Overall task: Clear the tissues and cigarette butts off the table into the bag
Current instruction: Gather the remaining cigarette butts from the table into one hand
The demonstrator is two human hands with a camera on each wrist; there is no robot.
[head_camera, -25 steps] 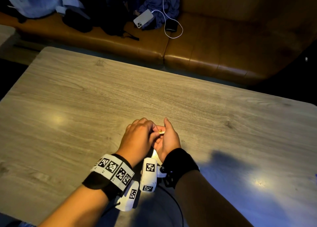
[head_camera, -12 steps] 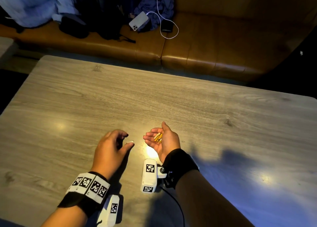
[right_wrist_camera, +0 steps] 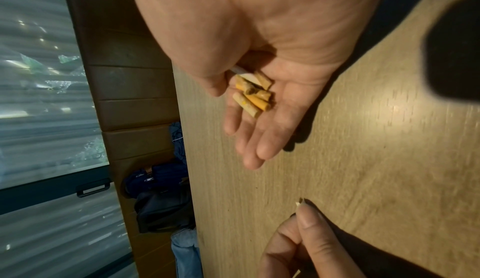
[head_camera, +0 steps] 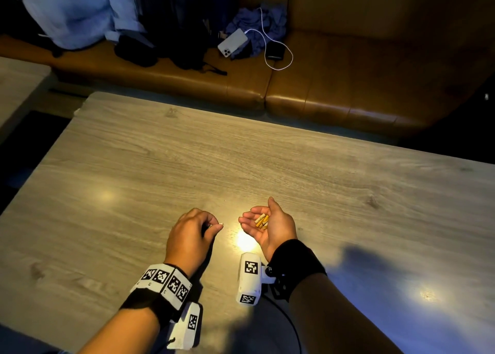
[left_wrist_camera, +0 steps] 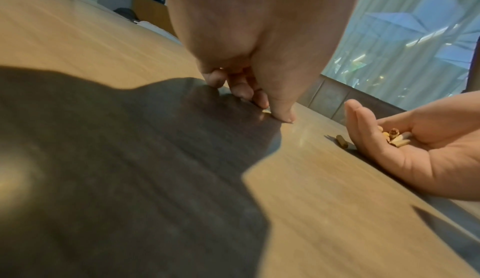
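Thumb and forefinger of left hand (head_camera: 190, 237) are pinching small pale butt scrap (head_camera: 221, 224) w/ us cupping orange-tipped cigarette butts (head_camera: 261, 221) in open right hand (head_camera: 270, 226), keeping palm level.

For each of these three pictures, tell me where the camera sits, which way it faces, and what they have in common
Head: worn on the head, facing forward and down at the table and the sofa behind it; both forearms, left hand and right hand show.
Left wrist: low over the tabletop, looking along the left hand, which pinches a small scrap.
Right wrist: looks along the upturned right palm cradling cigarette butts.
Shared: all three show both hands and the butts; the lone butt on the table shows only from the left wrist.
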